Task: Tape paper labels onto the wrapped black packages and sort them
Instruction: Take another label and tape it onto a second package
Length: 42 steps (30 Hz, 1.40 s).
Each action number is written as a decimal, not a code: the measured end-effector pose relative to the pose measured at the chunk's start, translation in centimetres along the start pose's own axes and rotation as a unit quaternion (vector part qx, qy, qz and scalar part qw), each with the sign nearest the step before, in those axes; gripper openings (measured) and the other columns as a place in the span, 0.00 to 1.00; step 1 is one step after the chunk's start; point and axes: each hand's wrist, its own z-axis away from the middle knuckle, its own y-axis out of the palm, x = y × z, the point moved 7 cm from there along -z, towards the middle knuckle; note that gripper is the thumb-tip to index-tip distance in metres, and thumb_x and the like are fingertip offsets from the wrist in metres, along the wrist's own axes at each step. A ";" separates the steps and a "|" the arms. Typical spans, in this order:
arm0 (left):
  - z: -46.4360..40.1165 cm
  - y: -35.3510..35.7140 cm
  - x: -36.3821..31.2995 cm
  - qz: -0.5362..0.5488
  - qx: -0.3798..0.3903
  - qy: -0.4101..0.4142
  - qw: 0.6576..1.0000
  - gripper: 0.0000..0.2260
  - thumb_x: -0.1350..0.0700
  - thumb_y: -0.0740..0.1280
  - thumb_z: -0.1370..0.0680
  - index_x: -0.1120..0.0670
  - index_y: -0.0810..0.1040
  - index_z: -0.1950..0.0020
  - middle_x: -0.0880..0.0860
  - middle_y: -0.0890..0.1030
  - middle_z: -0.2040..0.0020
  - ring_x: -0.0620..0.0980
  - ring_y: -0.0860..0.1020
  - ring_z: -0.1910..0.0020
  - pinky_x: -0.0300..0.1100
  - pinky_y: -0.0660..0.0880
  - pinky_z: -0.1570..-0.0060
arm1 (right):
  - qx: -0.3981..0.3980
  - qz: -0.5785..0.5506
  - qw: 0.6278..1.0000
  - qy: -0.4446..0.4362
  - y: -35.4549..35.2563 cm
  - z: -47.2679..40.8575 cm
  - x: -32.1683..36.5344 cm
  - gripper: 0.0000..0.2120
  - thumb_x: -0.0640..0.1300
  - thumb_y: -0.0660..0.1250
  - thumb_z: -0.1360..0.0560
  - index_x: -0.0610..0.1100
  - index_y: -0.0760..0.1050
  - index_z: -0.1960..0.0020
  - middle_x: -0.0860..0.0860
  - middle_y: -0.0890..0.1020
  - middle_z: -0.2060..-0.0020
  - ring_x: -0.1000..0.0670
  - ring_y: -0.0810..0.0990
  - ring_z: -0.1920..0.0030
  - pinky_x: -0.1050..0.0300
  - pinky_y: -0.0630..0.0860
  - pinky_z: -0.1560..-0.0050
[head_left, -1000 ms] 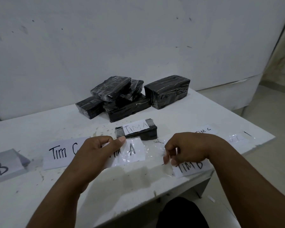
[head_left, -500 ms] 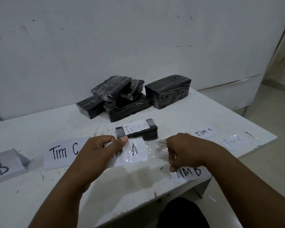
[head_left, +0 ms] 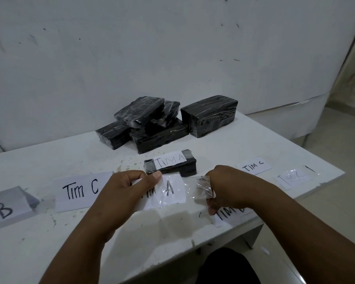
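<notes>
A small black package (head_left: 173,168) with a taped "TIM A" label lies at the table's middle. In front of it lies a big "Tim A" sheet (head_left: 168,191) with clear tape (head_left: 201,186) stretched over it. My left hand (head_left: 127,193) pinches the tape's left end on the sheet. My right hand (head_left: 232,187) grips the crumpled right end of the tape just above the table. Several unlabelled wrapped black packages (head_left: 152,124) are heaped at the back, with a larger block (head_left: 210,115) to their right.
On the white table (head_left: 49,232) lie sheets marked "Tim C" (head_left: 80,190), "Tim B" (head_left: 230,215) under my right hand, a small "Tim C" label (head_left: 253,166), a taped label (head_left: 291,177) near the right edge and a folded paper (head_left: 6,208) at left. A wall stands behind.
My right hand has moved up and to the right, drawing the tape's crumpled end off the "Tim B" sheet and stretching it level with the "Tim A" sheet. My left hand stays put.
</notes>
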 end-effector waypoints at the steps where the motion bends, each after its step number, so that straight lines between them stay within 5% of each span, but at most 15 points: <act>1: 0.0 0.0 0.1 0.000 0.000 -0.002 1.000 0.20 0.36 0.68 0.28 0.50 0.78 0.71 0.46 0.74 0.73 0.43 0.71 0.73 0.42 0.68 0.65 | -0.002 -0.002 1.000 0.001 0.0 0.0 0.0 0.15 0.53 0.82 0.34 0.52 0.76 0.59 0.52 0.79 0.57 0.51 0.81 0.57 0.61 0.72 0.60; 9: 0.3 0.3 -0.4 0.002 -0.002 0.000 1.000 0.20 0.42 0.68 0.23 0.48 0.79 0.73 0.45 0.76 0.74 0.39 0.72 0.76 0.41 0.68 0.66 | -0.014 -0.064 0.997 0.029 0.1 1.0 -0.8 0.18 0.53 0.82 0.34 0.52 0.71 0.62 0.56 0.77 0.64 0.57 0.77 0.64 0.63 0.69 0.67; 12: 0.3 0.4 -0.7 0.008 0.000 0.010 1.000 0.21 0.43 0.68 0.22 0.48 0.77 0.74 0.44 0.75 0.75 0.39 0.71 0.76 0.39 0.67 0.68 | -0.066 -0.142 0.987 0.015 -0.2 1.7 -1.1 0.14 0.49 0.79 0.30 0.54 0.77 0.50 0.58 0.80 0.57 0.56 0.81 0.57 0.62 0.76 0.60; 14: 0.1 0.5 -1.2 0.013 0.003 0.020 1.000 0.21 0.42 0.68 0.23 0.49 0.75 0.74 0.45 0.74 0.75 0.40 0.70 0.76 0.36 0.66 0.70 | -0.096 -0.241 0.966 -0.014 -1.1 2.4 -0.6 0.22 0.42 0.74 0.27 0.58 0.76 0.36 0.59 0.82 0.46 0.60 0.82 0.52 0.63 0.80 0.54; 16: -0.1 0.5 -1.9 0.014 0.002 0.030 0.999 0.21 0.42 0.68 0.23 0.49 0.76 0.74 0.45 0.74 0.75 0.40 0.70 0.75 0.34 0.66 0.71 | -0.065 -0.411 0.908 -0.052 -1.7 2.9 0.6 0.32 0.32 0.69 0.26 0.57 0.71 0.28 0.57 0.79 0.37 0.63 0.83 0.51 0.63 0.81 0.55; 18: -0.5 0.4 -2.8 0.011 0.000 0.040 0.999 0.20 0.40 0.67 0.25 0.47 0.77 0.74 0.44 0.74 0.75 0.39 0.70 0.76 0.31 0.66 0.72 | 0.004 -0.598 0.793 -0.120 -2.0 2.9 2.3 0.36 0.25 0.65 0.28 0.52 0.69 0.26 0.48 0.79 0.34 0.50 0.83 0.40 0.50 0.83 0.44; 20: -0.9 -0.1 -3.7 -0.002 -0.014 0.049 0.999 0.18 0.36 0.66 0.28 0.46 0.78 0.73 0.44 0.74 0.75 0.39 0.71 0.75 0.29 0.66 0.74 | 0.047 -0.707 0.686 -0.164 -2.7 2.8 3.5 0.36 0.27 0.63 0.31 0.48 0.70 0.26 0.39 0.77 0.32 0.34 0.78 0.35 0.36 0.79 0.39; 22: -1.5 -0.7 -4.2 -0.017 -0.036 0.055 0.998 0.18 0.35 0.66 0.29 0.46 0.79 0.72 0.45 0.76 0.74 0.38 0.72 0.74 0.30 0.66 0.73 | 0.054 -0.738 0.645 -0.190 -3.7 2.3 4.0 0.36 0.32 0.68 0.33 0.46 0.70 0.26 0.35 0.76 0.32 0.29 0.77 0.35 0.34 0.79 0.41; 26: -2.5 -2.5 -4.9 -0.028 -0.089 0.060 0.994 0.21 0.36 0.68 0.29 0.53 0.80 0.68 0.48 0.78 0.72 0.39 0.74 0.73 0.36 0.69 0.68 | -0.021 -0.730 0.667 -0.146 -5.8 1.2 4.7 0.28 0.36 0.78 0.30 0.41 0.74 0.32 0.38 0.84 0.42 0.33 0.84 0.44 0.44 0.84 0.50; 31: -4.0 -4.5 -5.4 -0.007 -0.127 0.049 0.991 0.17 0.38 0.73 0.28 0.53 0.84 0.61 0.51 0.85 0.63 0.45 0.80 0.70 0.36 0.74 0.69 | -0.218 -0.659 0.719 -0.036 -8.1 -1.0 3.6 0.06 0.41 0.73 0.25 0.44 0.85 0.48 0.46 0.88 0.55 0.45 0.88 0.54 0.51 0.85 0.54; 34: -4.7 -5.6 -5.9 0.038 -0.140 0.053 0.988 0.09 0.50 0.79 0.29 0.51 0.84 0.53 0.54 0.86 0.62 0.44 0.81 0.70 0.35 0.74 0.70 | -0.293 -0.615 0.731 -0.026 -9.4 -1.9 3.2 0.04 0.43 0.73 0.24 0.48 0.85 0.50 0.51 0.88 0.57 0.50 0.88 0.56 0.54 0.85 0.57; 40: -7.0 -7.6 -5.3 0.069 -0.155 0.041 0.985 0.16 0.59 0.79 0.29 0.49 0.81 0.44 0.49 0.88 0.60 0.43 0.86 0.59 0.47 0.80 0.50 | -0.368 -0.572 0.730 -0.064 -11.5 -3.7 3.5 0.06 0.43 0.72 0.23 0.53 0.84 0.53 0.59 0.87 0.61 0.57 0.87 0.59 0.62 0.83 0.62; 42: -8.2 -8.8 -4.6 0.095 -0.181 0.035 0.978 0.16 0.60 0.79 0.28 0.49 0.81 0.44 0.47 0.88 0.59 0.43 0.86 0.58 0.45 0.81 0.53 | -0.395 -0.557 0.728 -0.065 -12.1 -4.4 3.5 0.06 0.42 0.72 0.22 0.53 0.83 0.54 0.59 0.87 0.60 0.57 0.87 0.59 0.64 0.82 0.64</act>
